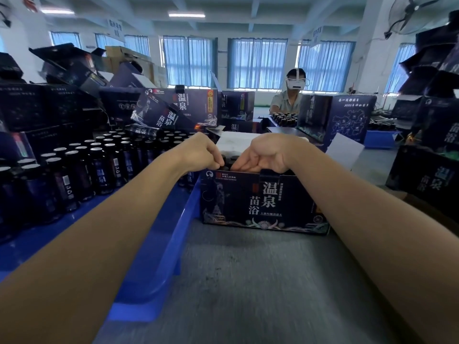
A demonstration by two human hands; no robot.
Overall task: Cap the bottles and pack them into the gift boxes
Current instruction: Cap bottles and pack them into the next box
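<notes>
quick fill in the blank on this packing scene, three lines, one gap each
1. The gift box stands on the grey table, to the ____ of the tray.
2. The left hand and right hand meet over the box's ____ top.
3. The bottles outside the box stand in a ____ tray.
Missing: right; open; blue
</notes>
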